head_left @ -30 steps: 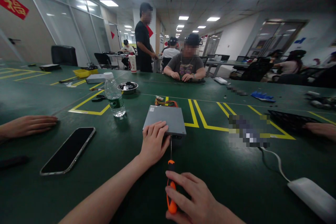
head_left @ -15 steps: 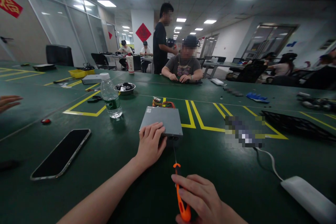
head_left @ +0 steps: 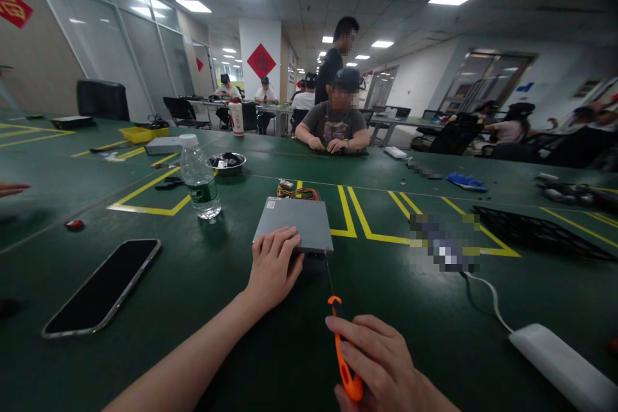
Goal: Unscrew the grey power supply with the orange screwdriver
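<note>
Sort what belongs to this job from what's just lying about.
Apparently in the job:
- grey metal box, under left hand
- its multicoloured wires
- orange-and-black screwdriver, in right hand

Seemingly lying about:
- black-screened phone
- clear plastic bottle
- round metal bowl

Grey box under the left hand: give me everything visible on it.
Flat, grey, metal-looking box, lying flat on the green table. White label at the far left corner; multicoloured wires behind the far side. Near side dark, details unclear. Left hand rests on the near left; screwdriver tip at near right, contact unclear.
</note>
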`<state>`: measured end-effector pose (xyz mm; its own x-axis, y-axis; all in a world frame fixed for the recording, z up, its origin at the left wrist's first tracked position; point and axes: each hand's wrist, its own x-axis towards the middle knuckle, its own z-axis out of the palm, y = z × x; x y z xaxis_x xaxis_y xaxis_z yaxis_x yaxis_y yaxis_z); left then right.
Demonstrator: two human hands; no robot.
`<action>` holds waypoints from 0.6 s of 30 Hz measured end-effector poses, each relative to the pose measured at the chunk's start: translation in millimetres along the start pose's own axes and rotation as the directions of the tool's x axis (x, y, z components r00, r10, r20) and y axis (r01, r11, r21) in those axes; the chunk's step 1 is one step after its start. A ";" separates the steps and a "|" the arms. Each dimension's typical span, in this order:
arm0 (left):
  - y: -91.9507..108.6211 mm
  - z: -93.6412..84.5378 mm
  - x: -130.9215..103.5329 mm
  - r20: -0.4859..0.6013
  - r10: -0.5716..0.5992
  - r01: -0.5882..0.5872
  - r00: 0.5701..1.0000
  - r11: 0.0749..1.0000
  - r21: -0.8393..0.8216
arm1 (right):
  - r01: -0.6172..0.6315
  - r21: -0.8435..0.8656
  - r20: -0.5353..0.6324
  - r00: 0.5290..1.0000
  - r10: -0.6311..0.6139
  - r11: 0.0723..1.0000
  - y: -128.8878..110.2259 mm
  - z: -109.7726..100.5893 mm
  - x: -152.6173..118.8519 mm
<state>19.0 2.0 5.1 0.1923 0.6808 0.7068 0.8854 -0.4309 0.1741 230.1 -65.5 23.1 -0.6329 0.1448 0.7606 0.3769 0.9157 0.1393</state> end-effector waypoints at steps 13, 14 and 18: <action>0.6 -1.9 1.3 0.000 0.004 -0.004 1.000 1.000 -0.015 | 0.005 -0.001 -0.026 1.000 -0.005 1.000 -1.1 0.3 3.6; 0.5 -1.8 1.3 -0.001 0.004 -0.004 1.000 1.000 -0.015 | 0.003 -0.006 -0.029 1.000 -0.004 1.000 -0.9 0.7 3.1; 0.1 -1.4 0.7 0.005 -0.001 0.001 1.000 1.000 -0.018 | 0.009 0.003 -0.020 1.000 -0.009 1.000 -0.8 1.9 2.6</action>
<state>18.6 1.7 6.5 0.1937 0.6845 0.7028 0.8779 -0.4407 0.1871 226.9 -65.1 23.7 -0.6222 0.1289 0.7721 0.3691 0.9181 0.1442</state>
